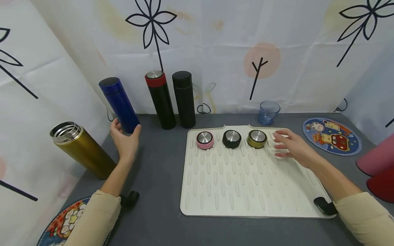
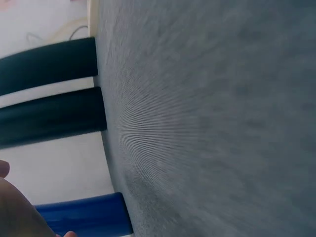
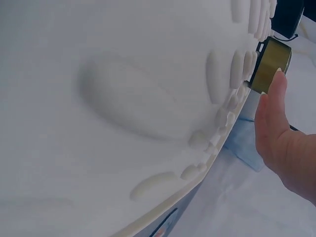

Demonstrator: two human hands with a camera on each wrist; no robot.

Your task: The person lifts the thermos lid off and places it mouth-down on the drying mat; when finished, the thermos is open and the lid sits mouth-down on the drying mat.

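Observation:
My left hand point(image 1: 127, 143) is spread around the lower part of a blue thermos bottle point(image 1: 119, 102), thumb on one side and fingers on the other; contact is unclear. In the left wrist view the blue thermos point(image 2: 89, 215) stands on the table. My right hand point(image 1: 292, 145) hovers with fingers extended over a cream ridged mat point(image 1: 246, 191), just right of a gold lid point(image 1: 257, 138). A black lid point(image 1: 232, 139) and a pink lid point(image 1: 204, 140) sit along the mat's back edge. To the left stands an uncapped gold thermos point(image 1: 87, 150).
Two dark thermoses stand behind, one red-topped point(image 1: 160, 99), one all black point(image 1: 184, 99). A blue glass point(image 1: 268, 112) is behind the mat. Round patterned mats lie at right point(image 1: 331, 136) and lower left point(image 1: 66, 225). Pink point(image 1: 378, 155) and red point(image 1: 383, 184) objects are at the right edge.

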